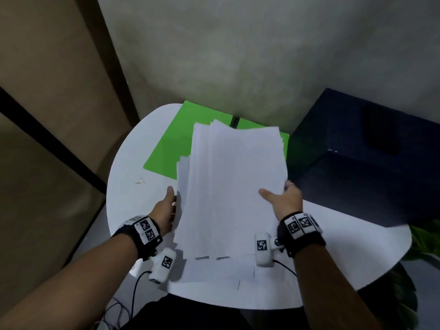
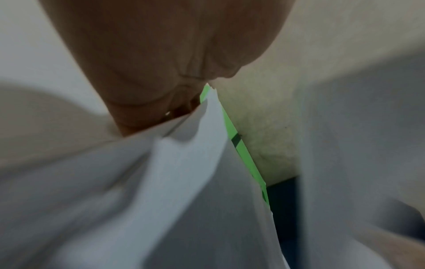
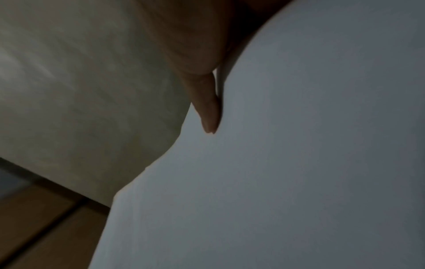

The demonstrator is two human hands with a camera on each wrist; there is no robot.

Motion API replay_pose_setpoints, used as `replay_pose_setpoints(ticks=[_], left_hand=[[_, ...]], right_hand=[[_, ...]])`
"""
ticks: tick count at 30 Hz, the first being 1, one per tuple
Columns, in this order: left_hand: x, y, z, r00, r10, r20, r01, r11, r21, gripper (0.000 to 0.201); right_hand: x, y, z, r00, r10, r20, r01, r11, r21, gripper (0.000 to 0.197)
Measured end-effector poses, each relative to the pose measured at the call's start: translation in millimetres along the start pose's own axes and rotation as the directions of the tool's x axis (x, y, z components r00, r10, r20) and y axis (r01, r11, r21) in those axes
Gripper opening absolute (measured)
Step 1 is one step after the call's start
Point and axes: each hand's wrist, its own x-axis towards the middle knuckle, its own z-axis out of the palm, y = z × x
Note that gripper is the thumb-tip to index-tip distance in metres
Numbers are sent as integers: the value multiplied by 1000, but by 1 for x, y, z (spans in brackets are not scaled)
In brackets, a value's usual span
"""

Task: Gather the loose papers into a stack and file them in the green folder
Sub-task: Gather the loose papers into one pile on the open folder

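Observation:
A loose, uneven stack of white papers [image 1: 233, 186] is held up above the round white table [image 1: 133, 194], its sheets fanned at the top and left. My left hand [image 1: 167, 210] grips its left edge, the fingers hidden behind the sheets. My right hand [image 1: 283, 198] pinches the right edge with the thumb on top. The green folder [image 1: 173, 146] lies flat at the table's back, partly hidden by the papers. In the left wrist view the papers [image 2: 188, 163] and a strip of the folder [image 2: 243, 149] show. The right wrist view shows my thumb [image 3: 207, 102] on the papers [image 3: 299, 163].
A dark blue box [image 1: 366, 158] stands against the table's right side. A further white sheet [image 1: 226, 275] lies on the table's near part under the held stack. Green plant leaves [image 1: 423, 241] sit at the right edge. A small scrap [image 1: 140, 181] lies left of the folder.

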Motion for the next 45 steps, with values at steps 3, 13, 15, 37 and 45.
replay_pose_setpoints(ticks=[3,13,15,37,45], left_hand=[[11,-2,2,999,-40,-6,40,999,-33,88],[13,-7,20,915,397,-78,-230,669,707,36],[9,-4,14,879,476,-31,-346,682,645,40],[-54,64,26,676,727,119,-734,652,189,50],[-44,72,26,601,788,-135,-690,597,410,23]], right_hand=[[9,48,24,986,154,68,-118,919,-375,79],[-20,76,53,956,217,198,-76,835,-545,74],[-21,75,43,957,205,207,-81,870,-486,80],[-52,-61,5,963,-271,12,257,925,281,32],[-30,49,44,952,306,-20,-244,716,-654,126]])
